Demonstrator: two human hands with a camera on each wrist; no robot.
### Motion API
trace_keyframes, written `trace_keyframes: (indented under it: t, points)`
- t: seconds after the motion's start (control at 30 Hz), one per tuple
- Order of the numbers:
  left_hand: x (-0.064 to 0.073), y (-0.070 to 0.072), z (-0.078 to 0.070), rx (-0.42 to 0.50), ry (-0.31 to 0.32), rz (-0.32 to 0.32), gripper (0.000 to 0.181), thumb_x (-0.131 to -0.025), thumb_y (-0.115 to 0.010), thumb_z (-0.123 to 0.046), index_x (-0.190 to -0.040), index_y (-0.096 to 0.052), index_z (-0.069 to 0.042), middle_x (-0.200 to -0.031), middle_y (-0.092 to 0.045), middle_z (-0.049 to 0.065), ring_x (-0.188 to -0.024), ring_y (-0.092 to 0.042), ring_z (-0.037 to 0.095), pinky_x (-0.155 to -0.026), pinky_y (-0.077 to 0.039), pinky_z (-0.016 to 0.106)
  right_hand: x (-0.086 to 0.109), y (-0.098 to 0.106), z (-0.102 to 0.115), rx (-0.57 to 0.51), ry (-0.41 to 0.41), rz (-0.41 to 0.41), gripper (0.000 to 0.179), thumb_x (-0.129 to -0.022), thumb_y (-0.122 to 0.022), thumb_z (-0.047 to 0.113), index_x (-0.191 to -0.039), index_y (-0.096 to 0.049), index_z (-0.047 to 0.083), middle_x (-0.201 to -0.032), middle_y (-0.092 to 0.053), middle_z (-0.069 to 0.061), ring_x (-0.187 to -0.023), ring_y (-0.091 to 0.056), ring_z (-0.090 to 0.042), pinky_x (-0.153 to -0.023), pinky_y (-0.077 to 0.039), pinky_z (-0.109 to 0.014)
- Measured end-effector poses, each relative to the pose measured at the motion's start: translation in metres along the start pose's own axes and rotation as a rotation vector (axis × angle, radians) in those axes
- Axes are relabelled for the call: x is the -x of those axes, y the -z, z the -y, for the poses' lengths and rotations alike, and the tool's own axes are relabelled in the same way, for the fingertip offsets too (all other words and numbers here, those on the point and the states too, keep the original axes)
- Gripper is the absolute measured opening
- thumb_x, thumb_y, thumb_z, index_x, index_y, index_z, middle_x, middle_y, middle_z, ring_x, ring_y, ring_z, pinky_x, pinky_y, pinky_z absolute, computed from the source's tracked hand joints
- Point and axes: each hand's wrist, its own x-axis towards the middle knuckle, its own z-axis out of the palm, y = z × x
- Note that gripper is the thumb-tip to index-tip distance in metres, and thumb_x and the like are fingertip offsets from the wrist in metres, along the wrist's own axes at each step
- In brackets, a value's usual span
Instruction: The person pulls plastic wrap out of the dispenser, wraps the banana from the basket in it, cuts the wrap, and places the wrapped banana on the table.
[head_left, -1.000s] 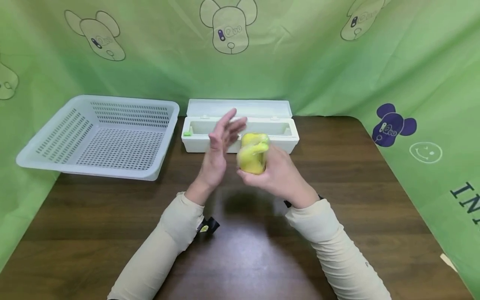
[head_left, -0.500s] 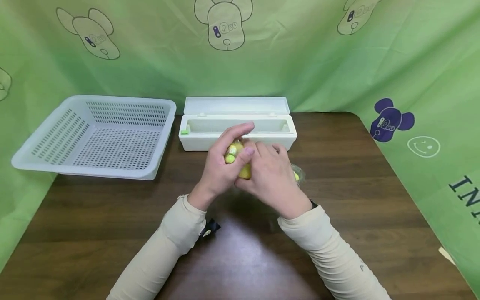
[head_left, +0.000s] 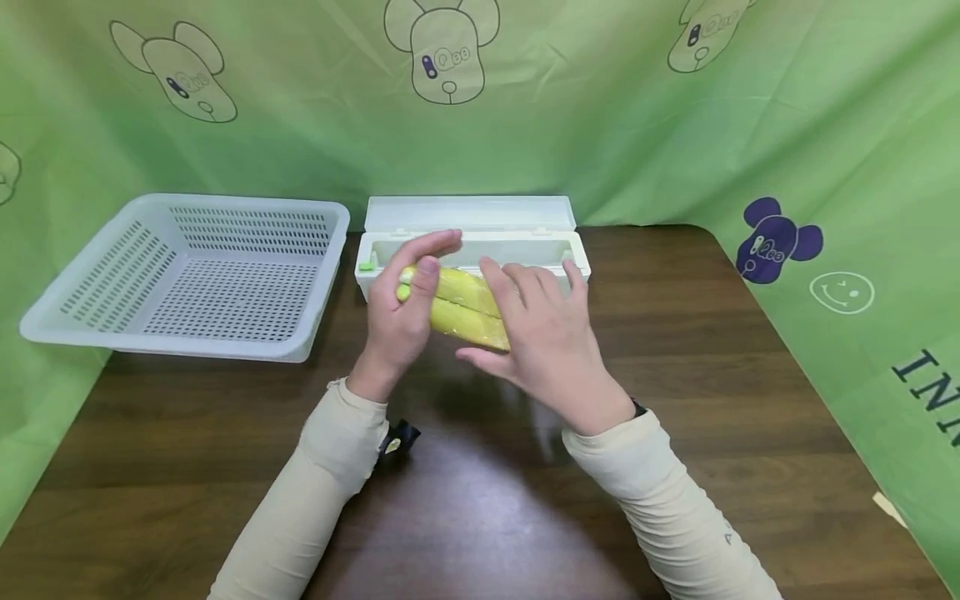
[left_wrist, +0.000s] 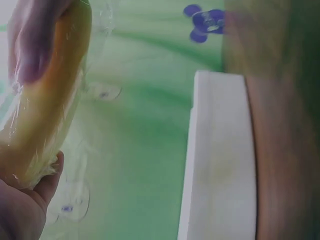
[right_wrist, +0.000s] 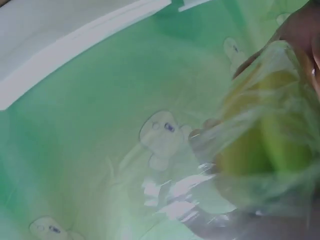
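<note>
A pair of long yellow fruits that look like bananas [head_left: 468,308] is wrapped in clear plastic film. The pair is held above the table, its greenish left ends between the thumb and fingers of my left hand [head_left: 397,312]. Over the other end lies my right hand [head_left: 551,333], fingers spread and thumb apart below the bundle; it hides that end. Close up in the left wrist view, the wrapped banana [left_wrist: 47,110] has fingers at both ends. Loose, shiny film [right_wrist: 190,195] shows around the yellow-green ends in the right wrist view.
Behind the hands stands a long white box [head_left: 472,229] with its lid raised and a small green piece at its left end. A pale perforated basket [head_left: 315,321] sits at the back left of the wooden table [head_left: 675,350]. A green printed curtain [head_left: 600,117] surrounds the table.
The bundle has turned from end-on to lying across between the hands. My left hand, apart from it at first, now holds its left end. My right hand's fingers have spread.
</note>
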Motion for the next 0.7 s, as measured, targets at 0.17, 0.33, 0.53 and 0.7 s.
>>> trace_keyframes:
  t: [0.17,0.33,0.53,0.7]
  points:
    - [-0.006,0.013,0.0,0.105,-0.043,-0.084,0.055,-0.106,-0.05,-0.037,-0.119,-0.06,0.016,-0.117,-0.068,0.025,-0.11,-0.067,0.033,-0.098,-0.05,0.047,-0.006,0.007,-0.007,-0.17,0.05,-0.118,0.085,-0.075,-0.085,0.052,-0.133,-0.055,-0.002,-0.114,-0.062,-0.021,-0.099,-0.059,-0.041,-0.093,-0.042,-0.06]
    - [-0.009,0.006,-0.004,0.246,-0.036,-0.145,0.046,-0.105,-0.044,-0.026,-0.117,-0.06,0.016,-0.112,-0.07,0.022,-0.103,-0.069,0.032,-0.091,-0.054,0.044,-0.01,0.014,-0.004,-0.35,0.08,-0.314,0.055,-0.092,-0.072,0.042,-0.119,-0.064,-0.005,-0.107,-0.065,-0.021,-0.095,-0.063,-0.037,-0.083,-0.051,-0.047]
    - [-0.003,-0.015,-0.014,0.479,0.076,-0.217,0.039,-0.106,-0.036,-0.02,-0.113,-0.067,0.0,-0.109,-0.071,0.016,-0.1,-0.07,0.031,-0.089,-0.055,0.047,-0.021,0.014,0.01,-0.659,-0.029,-0.709,0.035,-0.089,-0.07,0.025,-0.094,-0.068,-0.009,-0.087,-0.068,-0.021,-0.08,-0.064,-0.035,-0.076,-0.052,-0.039]
    - [0.005,-0.035,-0.018,0.606,0.253,-0.309,0.036,-0.107,-0.035,-0.024,-0.111,-0.066,-0.005,-0.107,-0.07,0.013,-0.1,-0.069,0.028,-0.093,-0.053,0.045,-0.035,0.009,0.018,-1.051,-0.232,-0.945,0.026,-0.08,-0.061,0.007,-0.091,-0.058,-0.016,-0.078,-0.065,-0.021,-0.072,-0.066,-0.031,-0.072,-0.054,-0.037]
